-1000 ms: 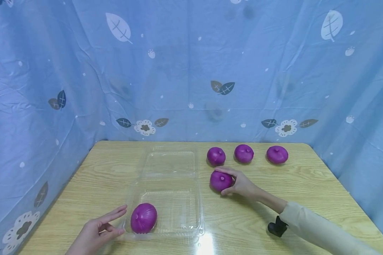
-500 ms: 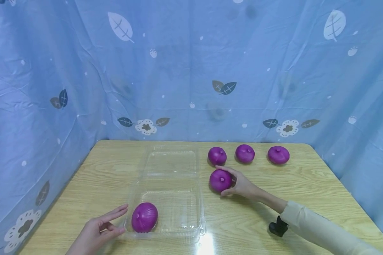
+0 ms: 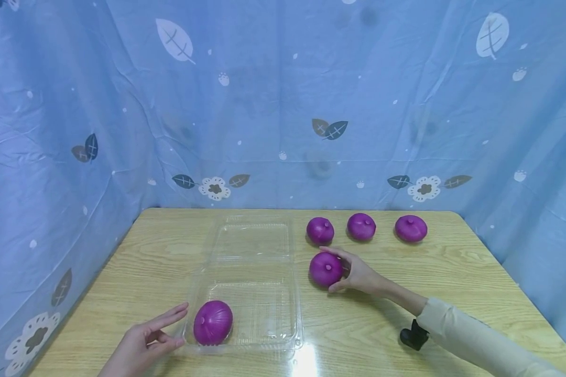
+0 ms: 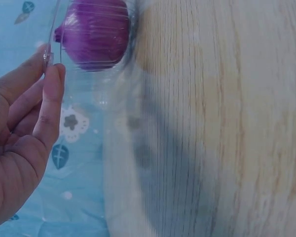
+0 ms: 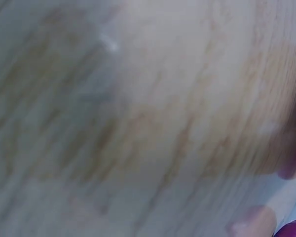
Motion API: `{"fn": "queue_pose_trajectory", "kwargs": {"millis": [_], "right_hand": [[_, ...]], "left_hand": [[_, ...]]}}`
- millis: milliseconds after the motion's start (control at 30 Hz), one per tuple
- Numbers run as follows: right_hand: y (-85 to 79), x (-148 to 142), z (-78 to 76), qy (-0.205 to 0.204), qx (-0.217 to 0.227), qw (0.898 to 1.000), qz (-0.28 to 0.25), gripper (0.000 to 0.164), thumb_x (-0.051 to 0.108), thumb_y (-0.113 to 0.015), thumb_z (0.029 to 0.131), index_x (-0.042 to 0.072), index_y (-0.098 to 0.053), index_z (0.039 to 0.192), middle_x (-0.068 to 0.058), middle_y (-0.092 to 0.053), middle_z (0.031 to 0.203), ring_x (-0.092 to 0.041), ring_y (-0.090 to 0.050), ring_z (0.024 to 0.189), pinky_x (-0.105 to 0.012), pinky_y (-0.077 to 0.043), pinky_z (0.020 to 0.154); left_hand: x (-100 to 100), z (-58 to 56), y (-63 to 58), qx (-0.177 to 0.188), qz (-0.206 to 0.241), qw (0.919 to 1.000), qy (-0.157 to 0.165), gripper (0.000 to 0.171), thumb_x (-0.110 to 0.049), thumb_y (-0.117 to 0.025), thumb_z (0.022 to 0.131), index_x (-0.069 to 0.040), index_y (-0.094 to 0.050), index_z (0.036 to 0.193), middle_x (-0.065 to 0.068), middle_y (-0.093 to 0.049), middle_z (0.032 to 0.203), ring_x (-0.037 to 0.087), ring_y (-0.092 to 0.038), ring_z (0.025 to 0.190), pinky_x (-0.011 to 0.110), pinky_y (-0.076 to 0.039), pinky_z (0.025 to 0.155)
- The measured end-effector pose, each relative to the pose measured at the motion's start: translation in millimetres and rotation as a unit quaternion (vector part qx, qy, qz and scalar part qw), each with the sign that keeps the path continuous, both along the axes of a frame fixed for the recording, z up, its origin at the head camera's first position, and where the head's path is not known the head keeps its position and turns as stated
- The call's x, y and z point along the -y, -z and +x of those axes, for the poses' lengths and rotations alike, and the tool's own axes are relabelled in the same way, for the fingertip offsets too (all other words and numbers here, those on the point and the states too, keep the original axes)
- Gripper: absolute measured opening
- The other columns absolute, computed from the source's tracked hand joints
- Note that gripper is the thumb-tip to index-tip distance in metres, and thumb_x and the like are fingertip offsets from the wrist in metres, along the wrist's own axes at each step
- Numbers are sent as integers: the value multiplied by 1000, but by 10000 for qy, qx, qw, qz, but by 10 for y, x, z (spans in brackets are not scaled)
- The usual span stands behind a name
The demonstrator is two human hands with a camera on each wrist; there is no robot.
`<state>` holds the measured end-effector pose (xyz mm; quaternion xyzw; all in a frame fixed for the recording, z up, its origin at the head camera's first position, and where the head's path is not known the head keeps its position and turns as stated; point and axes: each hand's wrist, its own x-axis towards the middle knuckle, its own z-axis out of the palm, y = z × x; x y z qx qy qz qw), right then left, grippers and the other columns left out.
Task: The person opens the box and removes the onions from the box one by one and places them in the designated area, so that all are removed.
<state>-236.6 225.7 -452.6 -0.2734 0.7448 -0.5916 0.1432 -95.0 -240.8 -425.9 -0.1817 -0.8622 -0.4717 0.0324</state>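
A purple onion [image 3: 326,269] on the wooden table is held by my right hand [image 3: 360,276], its fingers curved around the far side and the thumb at the near side. To the left lies an opened clear plastic clamshell box [image 3: 252,346], lid folded back. Another purple onion [image 3: 213,322] sits in the box's near left corner. My left hand [image 3: 143,340] is at the box's left side; in the left wrist view its thumb and a finger pinch the clear rim [image 4: 52,57]. The right wrist view is mostly blurred tabletop, with a fingertip [image 5: 256,224] at the lower right.
Three more purple onions stand in a row at the back: a left one [image 3: 320,231], a middle one [image 3: 361,226] and a right one [image 3: 411,229]. A blue patterned curtain [image 3: 264,104] surrounds the table [image 3: 405,283]. A black device [image 3: 413,335] is at the right wrist.
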Motion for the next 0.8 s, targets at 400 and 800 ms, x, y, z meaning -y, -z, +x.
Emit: {"fn": "queue_pose_trajectory", "kwargs": {"millis": [400, 800], "right_hand": [[20, -32, -2, -6, -3, 10000, -43, 91, -4, -81, 71, -4, -30, 146, -22, -38, 144, -13, -48, 125, -25, -43, 98], [24, -74, 19, -132, -261, 9996, -11, 90, -1, -82, 70, -8, -31, 144, -24, -41, 140, -14, -52, 120, -28, -47, 95]], "left_hand": [[2, -5, 0, 237, 11, 9997, 10, 48, -10, -73, 84, 0, -59, 128, -35, -46, 126, 11, -65, 67, 23, -54, 61], [17, -10, 24, -27, 128, 9998, 177, 48, -6, -72, 84, -15, -61, 130, -22, -53, 132, 12, -66, 67, 24, -54, 60]]}}
